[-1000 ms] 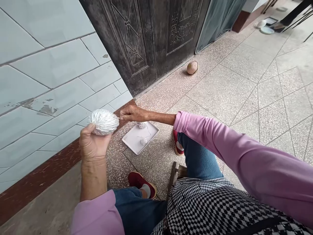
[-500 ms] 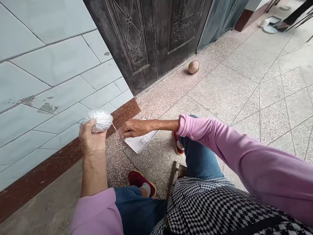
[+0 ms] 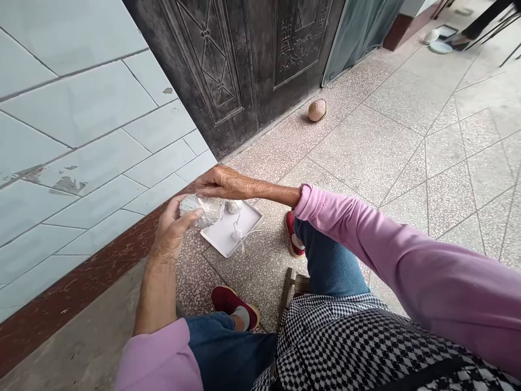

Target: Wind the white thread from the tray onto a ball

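My left hand (image 3: 173, 231) is wrapped around a ball of white yarn (image 3: 209, 213), its thumb pressing on the near side. At the top of the ball, my right hand (image 3: 222, 183) reaches across with curled, closed fingers; the yarn strand in its pinch is hidden from this angle. Beneath the ball, a shallow white tray (image 3: 217, 239) lies on the floor. Two small bundles of white yarn sit in it, the upper bundle (image 3: 235, 207) and the lower bundle (image 3: 237, 235), with loose strands trailing over the tray's right edge.
A pale tiled wall (image 3: 93, 157) rises at left, beside a dark carved door (image 3: 244, 70). A pinkish ball (image 3: 317, 110) rests on the speckled floor near the doorsill. Part of a low stool (image 3: 287, 293) shows under me. Another person's leg (image 3: 484, 24) is at far right.
My left hand has moved right with the yarn ball and turned it. My right hand has risen from beside the ball to its top, drawing the strand along. More of the tray shows.
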`<action>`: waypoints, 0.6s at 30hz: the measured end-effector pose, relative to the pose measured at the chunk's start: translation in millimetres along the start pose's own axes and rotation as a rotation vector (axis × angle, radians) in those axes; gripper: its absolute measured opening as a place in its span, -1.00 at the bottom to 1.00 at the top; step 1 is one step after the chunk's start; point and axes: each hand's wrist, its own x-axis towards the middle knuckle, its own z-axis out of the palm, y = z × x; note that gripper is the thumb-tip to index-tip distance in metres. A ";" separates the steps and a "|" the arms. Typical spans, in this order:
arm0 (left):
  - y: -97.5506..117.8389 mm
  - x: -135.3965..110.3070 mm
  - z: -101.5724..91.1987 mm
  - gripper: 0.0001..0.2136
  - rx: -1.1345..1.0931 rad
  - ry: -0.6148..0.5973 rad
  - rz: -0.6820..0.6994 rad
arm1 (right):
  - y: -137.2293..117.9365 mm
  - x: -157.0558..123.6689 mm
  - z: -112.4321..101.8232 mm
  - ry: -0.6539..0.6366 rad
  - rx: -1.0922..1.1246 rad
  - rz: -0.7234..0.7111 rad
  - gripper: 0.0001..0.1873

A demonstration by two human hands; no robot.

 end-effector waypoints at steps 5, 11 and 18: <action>8.3 -10.1 6.7 -0.25 0.015 -0.164 -0.093 | 2.1 -1.9 0.3 0.033 -0.079 -0.049 -0.66; 9.8 -11.1 3.7 -0.22 -0.173 -0.170 -0.116 | 29.3 11.3 5.9 -0.006 0.214 -0.001 -0.76; 26.0 -23.5 14.9 -0.22 -0.443 -0.086 -0.026 | 50.0 24.7 24.2 0.014 0.349 0.060 -0.78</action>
